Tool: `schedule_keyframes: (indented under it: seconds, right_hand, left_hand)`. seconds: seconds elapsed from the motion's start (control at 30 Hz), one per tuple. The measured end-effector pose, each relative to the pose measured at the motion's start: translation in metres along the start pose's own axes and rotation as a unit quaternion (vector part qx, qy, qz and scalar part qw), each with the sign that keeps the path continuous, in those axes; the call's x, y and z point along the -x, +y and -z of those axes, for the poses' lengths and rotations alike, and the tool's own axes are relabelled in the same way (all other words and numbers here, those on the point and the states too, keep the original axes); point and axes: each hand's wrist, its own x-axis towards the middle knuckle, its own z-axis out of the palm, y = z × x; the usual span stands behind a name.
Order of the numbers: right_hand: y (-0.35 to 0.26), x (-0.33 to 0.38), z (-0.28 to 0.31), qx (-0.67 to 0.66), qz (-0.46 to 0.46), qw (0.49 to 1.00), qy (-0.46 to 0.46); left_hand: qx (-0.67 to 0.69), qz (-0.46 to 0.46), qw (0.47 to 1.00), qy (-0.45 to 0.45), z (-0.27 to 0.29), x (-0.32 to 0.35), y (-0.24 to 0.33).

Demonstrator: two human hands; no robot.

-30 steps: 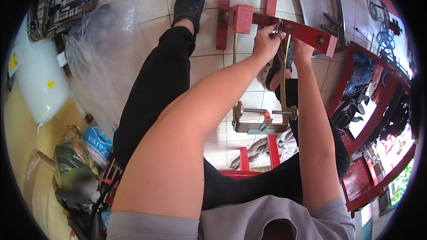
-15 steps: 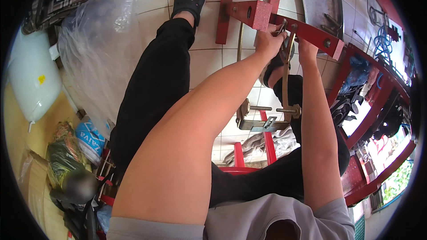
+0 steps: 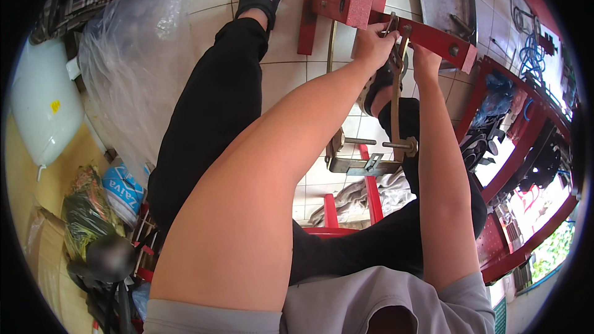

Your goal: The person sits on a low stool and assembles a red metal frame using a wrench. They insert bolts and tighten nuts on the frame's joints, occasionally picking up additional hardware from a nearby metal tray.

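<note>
A red steel stand (image 3: 433, 41) with a blocky end spans the floor in front of me. From its bar hangs a metal frame (image 3: 396, 111) of long flat arms, joined low down by a crosspiece with bolts (image 3: 405, 145). My left hand (image 3: 374, 47) is closed at the top of this frame, thumb and fingers pinched on a narrow metal piece (image 3: 392, 23); its exact kind is unclear. Just right of it, my right hand (image 3: 427, 64) reaches up under the red bar. The bar hides its fingers, and whatever they may hold.
A metal tray (image 3: 447, 0) with small dark parts lies beyond the stand. Clear plastic sheeting (image 3: 133, 55) and a white bag-like container (image 3: 46, 105) are at left. Red racks (image 3: 520, 148) with parts stand at right. A crumpled cloth (image 3: 396, 188) lies below the frame.
The whole view has shifted slightly, with the stand and frame a little higher and further left in it. Both hands keep nearly the same places at the bar.
</note>
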Motion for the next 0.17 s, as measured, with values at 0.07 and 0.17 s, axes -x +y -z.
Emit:
schedule_keyframes:
  seconds: [0.07,0.17]
  right_hand:
    - [-0.022,-0.003,0.006,-0.206,-0.18,0.96,-0.058]
    - [-0.015,-0.005,0.005,-0.209,-0.214,0.953,-0.049]
  left_hand:
    - [-0.018,0.012,1.0,-0.001,0.006,0.002,0.001]
    - [-0.152,-0.026,0.986,0.064,0.011,0.006,-0.009]
